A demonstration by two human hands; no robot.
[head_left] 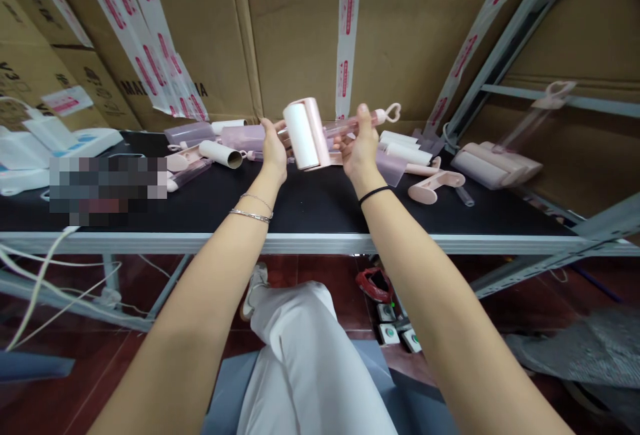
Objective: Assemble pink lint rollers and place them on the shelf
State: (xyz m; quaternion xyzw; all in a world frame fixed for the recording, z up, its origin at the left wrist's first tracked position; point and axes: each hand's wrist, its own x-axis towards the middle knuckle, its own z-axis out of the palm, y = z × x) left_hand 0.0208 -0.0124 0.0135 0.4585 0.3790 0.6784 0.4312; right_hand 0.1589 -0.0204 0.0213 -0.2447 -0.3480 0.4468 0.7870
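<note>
While both forearms stretch forward over the black counter (310,205), left hand (274,149) raised, fingers curled behind the white paper roll of a pink plastic lint roller (306,133); right hand (359,147) upright, fingers closed round its clear heart-tipped handle (373,117), held aloft just above scattered pink roller parts (430,188)

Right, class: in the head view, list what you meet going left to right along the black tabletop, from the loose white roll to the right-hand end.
Loose white roll → left hand → lint roller held up in both hands → right hand → pink handle piece lying flat → stacked pink rollers.
</note>
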